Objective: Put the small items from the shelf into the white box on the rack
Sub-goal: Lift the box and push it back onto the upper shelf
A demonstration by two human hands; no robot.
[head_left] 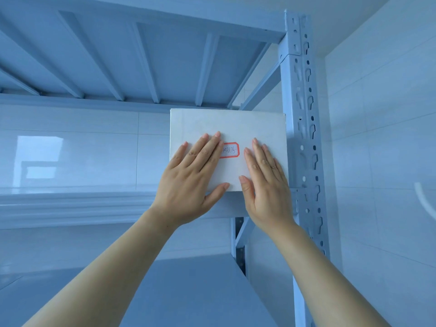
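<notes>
A white box (pixel 226 125) stands on an upper shelf (pixel 70 204) of the metal rack, tight against the right post. A red-framed label (pixel 231 150) with handwriting is stuck on its front face. My left hand (pixel 188 180) lies flat on the lower left of that face, fingers spread, and covers part of the label. My right hand (pixel 264 185) lies flat on the lower right of the face, thumb near the box's bottom edge. Neither hand holds anything. No small items are visible.
The perforated right post (pixel 306 138) stands just right of the box. The underside of a higher shelf (pixel 141 62) hangs close above it. A lower shelf board (pixel 184 291) lies beneath my arms. Tiled walls are behind and to the right.
</notes>
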